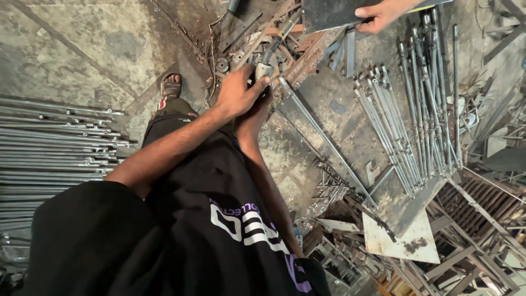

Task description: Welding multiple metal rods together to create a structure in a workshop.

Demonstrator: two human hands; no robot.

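Note:
My left hand [236, 94] is closed around the light metal end piece [264, 70] of a tool, at the edge of a steel worktable [339, 109]. Just below it is my right hand [255, 116], pressed against the left one, its fingers hidden. A long thin steel rod [323, 140] runs from beside my hands diagonally across the table toward the lower right. Another person's hand [378, 15] at the top holds a dark flat metal plate [329, 12].
Bundles of steel rods [394, 131] lie on the table's right side, and more rods [55, 142] are stacked on the floor at left. Scrap metal and frames [466, 235] crowd the lower right. My sandalled foot [171, 87] stands on the concrete floor.

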